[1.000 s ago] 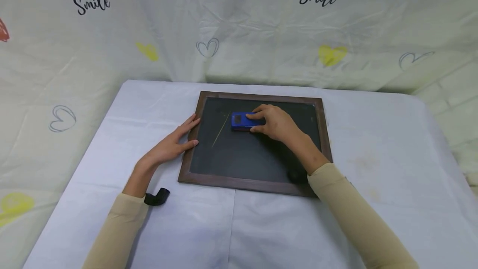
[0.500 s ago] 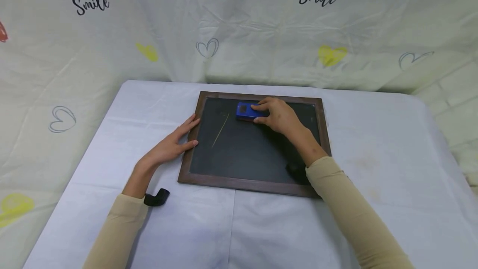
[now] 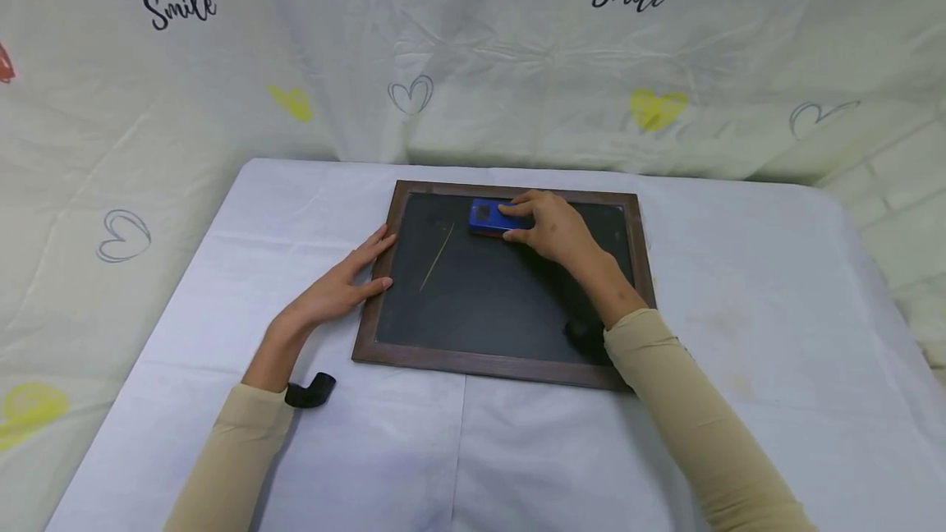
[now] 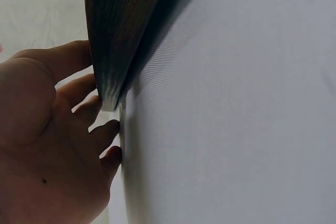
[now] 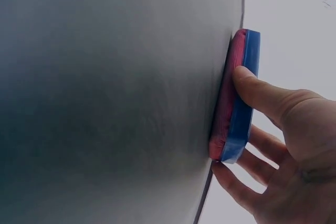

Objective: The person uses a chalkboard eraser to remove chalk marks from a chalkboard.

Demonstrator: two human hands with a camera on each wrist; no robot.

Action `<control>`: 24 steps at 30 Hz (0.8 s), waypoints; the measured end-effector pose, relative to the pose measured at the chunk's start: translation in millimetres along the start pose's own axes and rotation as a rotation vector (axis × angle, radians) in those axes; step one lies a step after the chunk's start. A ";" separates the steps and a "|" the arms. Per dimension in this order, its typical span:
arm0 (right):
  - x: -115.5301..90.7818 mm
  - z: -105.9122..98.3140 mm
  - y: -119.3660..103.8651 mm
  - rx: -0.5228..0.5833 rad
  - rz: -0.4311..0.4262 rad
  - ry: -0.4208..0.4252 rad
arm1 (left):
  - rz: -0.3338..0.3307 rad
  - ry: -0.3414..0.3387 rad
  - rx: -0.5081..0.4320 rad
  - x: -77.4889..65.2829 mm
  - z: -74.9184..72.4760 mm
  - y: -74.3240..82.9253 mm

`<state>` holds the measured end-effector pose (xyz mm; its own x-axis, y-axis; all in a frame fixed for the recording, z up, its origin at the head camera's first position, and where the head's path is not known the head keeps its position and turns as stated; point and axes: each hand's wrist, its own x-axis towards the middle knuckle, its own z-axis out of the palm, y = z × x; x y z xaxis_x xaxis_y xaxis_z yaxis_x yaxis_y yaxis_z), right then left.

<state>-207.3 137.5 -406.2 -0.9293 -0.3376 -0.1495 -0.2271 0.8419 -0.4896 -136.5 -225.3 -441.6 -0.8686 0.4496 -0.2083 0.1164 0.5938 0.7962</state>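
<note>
Shifted slightly up and right since a second ago, a blue eraser sits in the head view's upper middle, against a framed chalkboard. It lies just left of the right hand's palm, pinched between thumb and fingers, its pink underside facing the board. At centre left, the left hand, fingers extended, rests on the frame; between the hands runs a yellow line
</note>
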 end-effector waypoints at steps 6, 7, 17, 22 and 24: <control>-2.8 0.4 -1.6 -0.001 -0.019 0.021 | 0.001 0.003 -0.005 -0.6 -0.3 2.4; -2.9 0.7 -2.0 0.002 -0.021 0.025 | 0.001 0.004 -0.006 -0.7 -0.1 2.6; 6.1 9.8 -6.7 0.032 -0.037 0.061 | 0.004 0.008 0.003 0.5 1.1 -0.1; 11.6 11.9 -10.0 0.027 -0.041 0.068 | -0.005 0.006 0.005 1.3 1.0 -1.8; 13.3 12.0 -10.7 0.024 -0.039 0.066 | -0.005 0.004 0.003 1.6 1.0 -2.1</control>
<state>-213.7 118.8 -413.3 -0.9372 -0.3408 -0.0736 -0.2570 0.8179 -0.5147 -137.6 -225.1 -444.2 -0.8709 0.4442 -0.2101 0.1137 0.5981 0.7933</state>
